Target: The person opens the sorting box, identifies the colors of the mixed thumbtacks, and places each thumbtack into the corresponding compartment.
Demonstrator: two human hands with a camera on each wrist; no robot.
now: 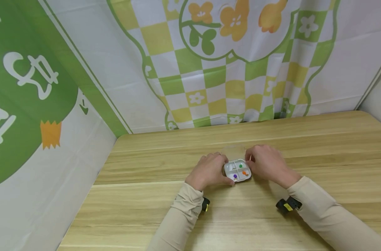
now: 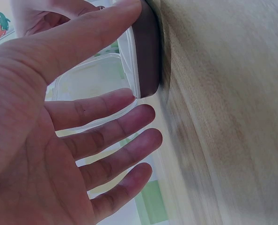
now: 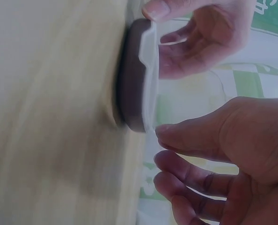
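A small pill box (image 1: 238,170) with a white four-part tray and a dark base stands on the table. Its clear lid (image 1: 233,151) is swung back behind it. In the compartments lie a green piece (image 1: 240,166), orange pieces (image 1: 244,173) and a purple piece (image 1: 235,176); a small pale bit sits in the back left one. My left hand (image 1: 210,170) holds the box, thumb at the front edge and index finger at the back corner. At the box's right side is my right hand (image 1: 267,164), its thumb tip at the rim and the other fingers loosely bent.
The wooden table (image 1: 140,205) runs back to a hanging cloth (image 1: 206,80) with green and yellow checks. Another printed cloth (image 1: 30,87) hangs at the left. Each wrist wears a small black camera, one below the left hand (image 1: 205,204), one below the right.
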